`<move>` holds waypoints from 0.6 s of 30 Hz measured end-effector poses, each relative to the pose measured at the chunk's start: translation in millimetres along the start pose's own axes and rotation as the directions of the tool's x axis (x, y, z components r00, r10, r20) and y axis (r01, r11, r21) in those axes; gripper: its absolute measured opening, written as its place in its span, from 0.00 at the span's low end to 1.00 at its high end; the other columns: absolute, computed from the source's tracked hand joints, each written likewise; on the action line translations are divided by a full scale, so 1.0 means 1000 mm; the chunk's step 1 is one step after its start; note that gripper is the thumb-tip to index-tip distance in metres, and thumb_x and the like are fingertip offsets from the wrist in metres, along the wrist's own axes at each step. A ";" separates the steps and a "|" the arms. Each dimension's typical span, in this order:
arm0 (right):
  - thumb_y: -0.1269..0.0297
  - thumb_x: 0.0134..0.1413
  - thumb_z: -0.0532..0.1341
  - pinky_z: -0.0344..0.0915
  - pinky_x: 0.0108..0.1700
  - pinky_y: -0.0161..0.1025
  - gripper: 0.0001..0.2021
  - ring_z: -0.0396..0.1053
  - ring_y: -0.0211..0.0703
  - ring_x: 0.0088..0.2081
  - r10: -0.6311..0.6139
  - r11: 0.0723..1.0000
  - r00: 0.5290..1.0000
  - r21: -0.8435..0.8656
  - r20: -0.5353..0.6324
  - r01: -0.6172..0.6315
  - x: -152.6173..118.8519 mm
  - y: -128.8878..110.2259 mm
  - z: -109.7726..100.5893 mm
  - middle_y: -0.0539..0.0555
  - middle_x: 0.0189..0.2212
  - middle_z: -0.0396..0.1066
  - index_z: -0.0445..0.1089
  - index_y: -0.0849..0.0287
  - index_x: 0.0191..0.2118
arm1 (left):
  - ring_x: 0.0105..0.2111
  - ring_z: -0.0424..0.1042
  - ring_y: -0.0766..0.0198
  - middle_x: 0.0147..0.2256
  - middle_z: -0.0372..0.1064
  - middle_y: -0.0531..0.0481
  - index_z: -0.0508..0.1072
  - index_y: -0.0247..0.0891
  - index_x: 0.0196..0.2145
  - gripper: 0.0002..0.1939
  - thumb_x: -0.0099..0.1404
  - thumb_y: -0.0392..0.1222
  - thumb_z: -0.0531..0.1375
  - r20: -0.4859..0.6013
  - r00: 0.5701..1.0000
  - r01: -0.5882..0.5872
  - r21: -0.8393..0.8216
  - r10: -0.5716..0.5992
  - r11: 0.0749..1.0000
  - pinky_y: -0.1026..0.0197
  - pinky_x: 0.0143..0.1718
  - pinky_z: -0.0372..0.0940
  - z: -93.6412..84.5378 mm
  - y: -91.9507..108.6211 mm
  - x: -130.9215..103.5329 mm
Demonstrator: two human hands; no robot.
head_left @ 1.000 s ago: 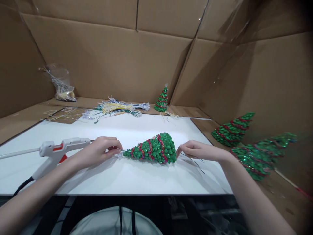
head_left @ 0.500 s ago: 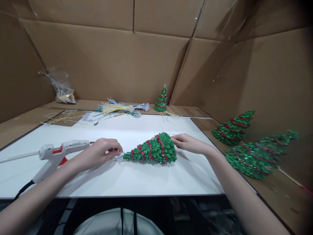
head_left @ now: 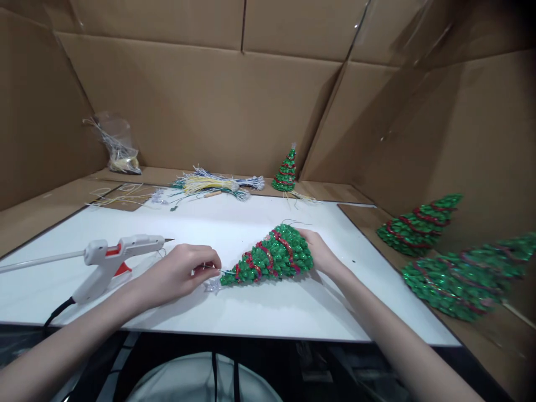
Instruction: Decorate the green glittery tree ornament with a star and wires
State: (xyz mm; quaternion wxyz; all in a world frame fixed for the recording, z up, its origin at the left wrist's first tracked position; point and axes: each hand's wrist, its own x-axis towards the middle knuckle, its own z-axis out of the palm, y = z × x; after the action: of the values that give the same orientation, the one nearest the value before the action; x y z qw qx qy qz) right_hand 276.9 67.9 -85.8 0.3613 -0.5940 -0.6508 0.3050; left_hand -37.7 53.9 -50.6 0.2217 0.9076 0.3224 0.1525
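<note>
1. Green tree (head_left: 266, 262) lies on our table (head_left: 251, 315); our left hand (head_left: 188, 271) pinches wire (head_left: 226, 272), which tugging could bend.
2. Our right hand (head_left: 320, 250), fingers hidden, perhaps grips the base (head_left: 309, 258); squeezing could crush leaves (head_left: 293, 239).

Bright light glares off the smooth white board (head_left: 251, 312), leaving soft shadows. Glints speckle the green cone-shaped tree with red trim (head_left: 268, 257). The brown cardboard walls (head_left: 201, 106) look dimmer; the upper right corner blackens. At right, 1 red-banded glittery green tree (head_left: 464, 276) is blurred and stretched.
</note>
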 end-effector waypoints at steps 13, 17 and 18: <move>0.36 0.45 0.54 0.58 0.32 0.38 0.26 0.59 0.40 0.26 0.120 0.952 0.992 0.287 -0.045 -0.103 0.014 0.002 0.014 0.49 0.19 0.61 0.59 0.59 0.22 | 0.28 0.65 0.68 0.31 0.67 0.51 0.68 0.37 0.33 0.07 0.68 0.38 0.52 -0.034 0.999 -0.026 0.036 0.027 0.999 0.66 0.30 0.56 0.016 0.004 -0.005; 0.33 0.43 0.54 0.59 0.31 0.38 0.28 0.59 0.39 0.24 0.120 0.936 0.991 0.339 -0.053 -0.095 0.022 0.002 0.018 0.48 0.18 0.60 0.60 0.58 0.22 | 0.29 0.65 0.66 0.30 0.67 0.50 0.69 0.37 0.31 0.09 0.67 0.38 0.52 -0.059 0.998 -0.012 0.102 0.018 0.995 0.65 0.31 0.57 0.016 0.004 -0.004; 0.33 0.42 0.54 0.59 0.30 0.37 0.28 0.59 0.39 0.24 0.118 0.934 0.991 0.346 -0.058 -0.091 0.023 0.002 0.020 0.47 0.17 0.60 0.60 0.58 0.22 | 0.30 0.65 0.65 0.30 0.67 0.50 0.69 0.37 0.30 0.09 0.67 0.39 0.52 -0.064 0.998 -0.016 0.118 0.023 0.993 0.64 0.32 0.57 0.016 0.004 -0.004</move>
State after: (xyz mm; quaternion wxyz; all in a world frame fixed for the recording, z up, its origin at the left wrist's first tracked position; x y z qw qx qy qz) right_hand 260.8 92.0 -95.8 0.4673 -0.5674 -0.5408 0.4090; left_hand -31.8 43.6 -62.4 0.1558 0.9167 0.3290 0.1648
